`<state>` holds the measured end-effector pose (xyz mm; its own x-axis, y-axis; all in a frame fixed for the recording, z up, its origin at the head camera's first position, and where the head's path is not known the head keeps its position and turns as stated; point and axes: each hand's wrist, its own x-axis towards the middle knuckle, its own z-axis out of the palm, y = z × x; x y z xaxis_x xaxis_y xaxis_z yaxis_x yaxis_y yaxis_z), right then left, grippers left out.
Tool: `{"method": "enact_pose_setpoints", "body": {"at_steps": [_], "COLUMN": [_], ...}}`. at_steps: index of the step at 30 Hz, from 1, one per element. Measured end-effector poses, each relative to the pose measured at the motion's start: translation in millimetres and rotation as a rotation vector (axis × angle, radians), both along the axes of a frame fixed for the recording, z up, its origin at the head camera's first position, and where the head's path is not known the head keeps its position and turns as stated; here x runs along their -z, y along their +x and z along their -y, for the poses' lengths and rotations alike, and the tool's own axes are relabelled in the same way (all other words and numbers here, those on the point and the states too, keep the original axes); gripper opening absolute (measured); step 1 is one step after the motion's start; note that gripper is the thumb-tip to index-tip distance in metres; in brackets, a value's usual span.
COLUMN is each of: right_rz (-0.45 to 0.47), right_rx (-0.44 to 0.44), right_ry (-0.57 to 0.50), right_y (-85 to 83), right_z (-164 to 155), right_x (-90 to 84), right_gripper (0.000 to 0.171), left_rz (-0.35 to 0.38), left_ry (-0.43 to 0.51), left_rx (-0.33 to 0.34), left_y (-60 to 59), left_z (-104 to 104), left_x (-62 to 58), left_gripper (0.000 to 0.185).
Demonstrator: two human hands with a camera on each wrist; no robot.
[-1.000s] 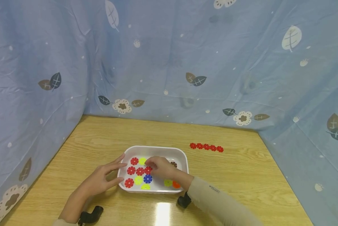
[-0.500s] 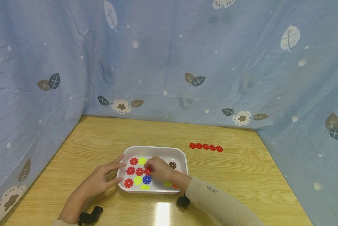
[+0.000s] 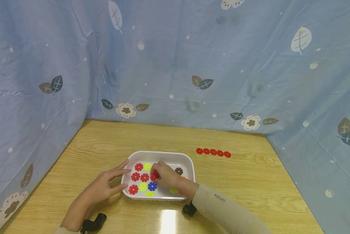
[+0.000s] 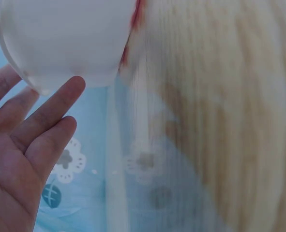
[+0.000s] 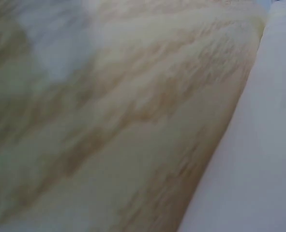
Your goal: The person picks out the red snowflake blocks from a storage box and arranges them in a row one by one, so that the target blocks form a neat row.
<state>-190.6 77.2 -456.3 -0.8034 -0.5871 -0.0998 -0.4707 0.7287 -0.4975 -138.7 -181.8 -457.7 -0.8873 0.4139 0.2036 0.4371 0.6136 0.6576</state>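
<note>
In the head view a white tray (image 3: 189, 165) holds notched plastic snowflake discs. My right hand (image 3: 166, 175) reaches into its middle from the right, fingertips pinching a red snowflake disc (image 3: 154, 176). Close by lie a blue disc (image 3: 152, 186), a yellow disc (image 3: 143, 186) and another red disc (image 3: 144, 177). Part of the tray floor is hidden under this hand. My left hand (image 3: 106, 185) has its fingers spread at the tray's left rim. In the left wrist view the straight fingers (image 4: 60, 104) of that hand reach along the white tray wall (image 4: 65, 43).
A row of several red discs (image 3: 213, 152) lies on the wooden table (image 3: 236, 182) behind and right of the tray. A brown disc (image 3: 179, 171) sits at the tray's right end. Blue patterned cloth (image 3: 175, 65) walls off the back and sides.
The pinched red disc has shifted slightly right with my right fingertips. My left hand has kept its place at the rim.
</note>
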Motion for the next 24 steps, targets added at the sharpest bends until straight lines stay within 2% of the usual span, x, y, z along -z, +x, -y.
{"method": "enact_pose_setpoints", "body": {"at_steps": [8, 16, 24], "right_rz": [-0.017, 0.131, 0.200], "right_rx": [0.044, 0.155, 0.191], "right_ry": [-0.041, -0.191, -0.375], "right_y": [-4.0, -6.6, -6.8], "right_z": [-3, -7, -17], "right_x": [-0.6, -6.6, -15.1], "right_gripper": [0.025, 0.033, 0.033], "left_rz": [-0.011, -0.055, -0.067], "left_ry": [0.006, 0.014, -0.026], "left_rx": [0.008, 0.043, 0.041], "left_y": [-0.6, -1.2, -1.5], "left_z": [0, 1, 2], "left_x": [0.0, -0.2, -0.6], "left_gripper": [0.040, 0.041, 0.043]}}
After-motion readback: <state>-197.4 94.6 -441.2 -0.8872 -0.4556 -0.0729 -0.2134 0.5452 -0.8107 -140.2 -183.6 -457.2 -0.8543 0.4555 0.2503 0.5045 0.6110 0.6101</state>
